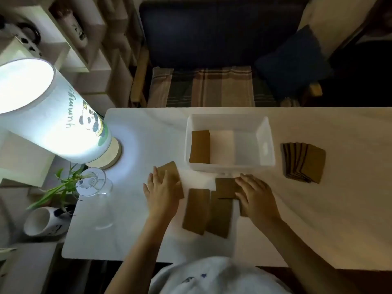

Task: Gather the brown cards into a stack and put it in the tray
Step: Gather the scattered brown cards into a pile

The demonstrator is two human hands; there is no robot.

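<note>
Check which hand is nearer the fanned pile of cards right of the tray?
Right. The right hand lies left of the fanned pile, a clear gap between; the left hand is farther off, beyond the loose cards.

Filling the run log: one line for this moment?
left hand on brown card | right hand on brown cards | white plastic tray holds brown stack

On the table [137, 230], the tray [265, 145] sits behind the loose cards [197, 211], one card [199, 146] lies inside it, a fanned stack [304, 162] to its right, the lamp [53, 115] far left.
</note>
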